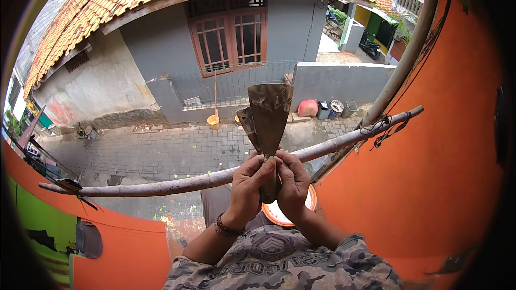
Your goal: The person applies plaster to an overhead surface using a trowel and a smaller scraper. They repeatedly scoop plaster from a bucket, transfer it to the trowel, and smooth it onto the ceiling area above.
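Both of my hands are raised in front of my chest, closed together round a broad putty knife (270,115) held blade up. Its flared metal blade is stained, and its handle (269,190) hangs down between my palms. My left hand (248,185), below a beaded bracelet (226,227), presses its thumb near the blade's neck. My right hand (294,185) grips the neck from the other side. A second, narrower putty knife (248,123) shows behind the first, tilted left; its handle is hidden, so which hand holds it is unclear.
A bamboo pole (199,182) crosses in front of me, tied to an upright pole (400,75). Below my hands stands an orange-rimmed bucket (313,200) with white contents. An orange wall (424,182) rises at right. Beyond lies a paved lane (156,156) with buckets along a grey house.
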Available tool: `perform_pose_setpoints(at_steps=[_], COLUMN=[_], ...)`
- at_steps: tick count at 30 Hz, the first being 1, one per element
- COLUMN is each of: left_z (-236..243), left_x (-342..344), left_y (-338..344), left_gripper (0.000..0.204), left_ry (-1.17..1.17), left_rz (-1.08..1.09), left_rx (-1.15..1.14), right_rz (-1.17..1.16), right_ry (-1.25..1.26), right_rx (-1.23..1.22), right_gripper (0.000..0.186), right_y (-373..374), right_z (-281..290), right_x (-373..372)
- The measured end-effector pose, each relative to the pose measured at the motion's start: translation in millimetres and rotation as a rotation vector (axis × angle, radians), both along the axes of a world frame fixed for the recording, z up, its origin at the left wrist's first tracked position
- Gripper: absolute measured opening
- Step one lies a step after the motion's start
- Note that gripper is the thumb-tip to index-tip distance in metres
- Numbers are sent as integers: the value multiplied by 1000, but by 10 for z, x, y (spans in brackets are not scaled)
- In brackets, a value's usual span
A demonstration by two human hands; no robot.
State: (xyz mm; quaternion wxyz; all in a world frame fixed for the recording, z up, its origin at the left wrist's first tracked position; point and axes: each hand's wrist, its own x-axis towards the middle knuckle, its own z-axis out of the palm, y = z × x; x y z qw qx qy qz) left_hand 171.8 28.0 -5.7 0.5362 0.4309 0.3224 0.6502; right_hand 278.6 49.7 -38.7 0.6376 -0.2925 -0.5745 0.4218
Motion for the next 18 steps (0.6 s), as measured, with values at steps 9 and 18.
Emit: perform_pose_setpoints(at_steps=[9, 18], left_z=[-49, 33], left_x=[-41, -127], left_y=[-3, 52], left_gripper=[25, 35], left_ry=[264, 261], left_rz=[115, -172], left_rx=[19, 89], right_rz=[-24, 280], right_ry=[-135, 19], right_rx=[-32, -330], right_gripper=[28, 36], right_y=[87, -1], right_z=[345, 276], right_x=[319, 412])
